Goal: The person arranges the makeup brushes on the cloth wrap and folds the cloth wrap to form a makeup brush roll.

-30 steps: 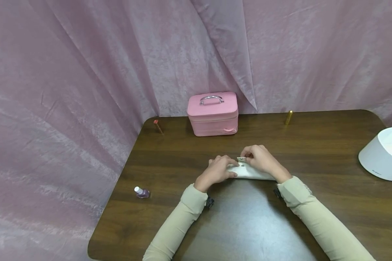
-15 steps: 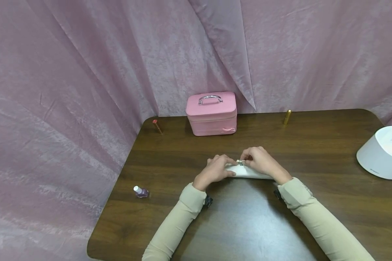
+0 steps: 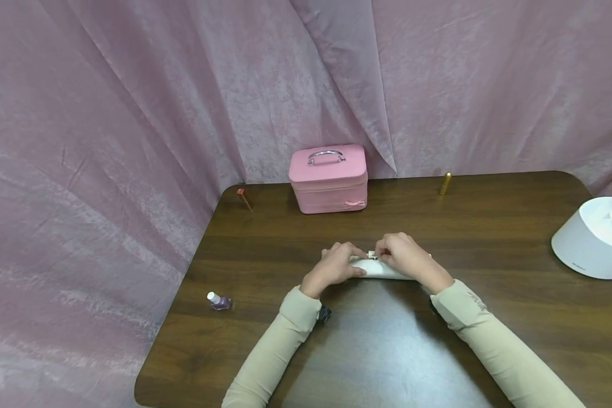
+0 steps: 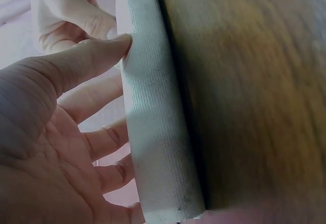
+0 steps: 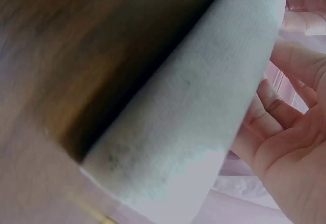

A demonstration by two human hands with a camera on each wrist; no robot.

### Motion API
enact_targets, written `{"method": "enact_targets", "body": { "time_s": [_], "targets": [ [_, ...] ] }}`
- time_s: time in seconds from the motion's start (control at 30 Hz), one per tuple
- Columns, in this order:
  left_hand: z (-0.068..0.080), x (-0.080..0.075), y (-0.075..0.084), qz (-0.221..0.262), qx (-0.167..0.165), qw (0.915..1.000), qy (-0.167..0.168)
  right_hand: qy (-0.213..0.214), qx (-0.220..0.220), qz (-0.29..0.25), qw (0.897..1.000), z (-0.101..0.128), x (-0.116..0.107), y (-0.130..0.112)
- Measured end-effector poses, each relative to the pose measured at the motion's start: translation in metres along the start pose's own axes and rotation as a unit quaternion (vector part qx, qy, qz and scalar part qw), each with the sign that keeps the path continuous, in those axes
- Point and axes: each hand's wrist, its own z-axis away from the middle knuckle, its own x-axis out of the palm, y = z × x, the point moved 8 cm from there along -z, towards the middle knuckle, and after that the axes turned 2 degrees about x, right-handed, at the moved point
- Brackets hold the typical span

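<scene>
A long white case (image 3: 385,271) with a woven-looking surface lies crosswise on the brown table. My left hand (image 3: 334,264) grips its left end, thumb on the near side and fingers reaching behind, as the left wrist view shows with the thumb (image 4: 104,56). At the middle of the case's top, my right hand (image 3: 405,258) pinches at a small pale tab (image 3: 371,254) next to a bit of metal. Its fingertips are partly hidden there. In the right wrist view the white case (image 5: 188,96) slopes past the right hand (image 5: 300,137).
Behind the case stands a pink vanity case (image 3: 328,180) with a silver handle. A thin reddish-brown tube (image 3: 245,199) lies far left, a gold tube (image 3: 445,184) far right. Nail polish (image 3: 219,301) lies at left; a white round device (image 3: 594,241) stands at right. Pink curtain (image 3: 183,90) hangs behind.
The pale tab stood upright above the case and now sits lower, close against its top. My right fingers have shifted slightly with it; the left hand keeps its hold.
</scene>
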Motion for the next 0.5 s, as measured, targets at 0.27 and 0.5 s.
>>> {"method": "enact_targets", "body": {
  "time_s": [0.27,0.5],
  "targets": [
    [-0.002,0.001,0.0,0.004,-0.008,1.0,-0.001,0.024,-0.073,0.108,0.991,0.009,0.0,-0.019],
    [-0.005,0.002,-0.003,0.016,-0.008,0.9998,-0.005,0.03,-0.122,0.142,0.982,0.012,0.004,-0.027]
  ]
}}
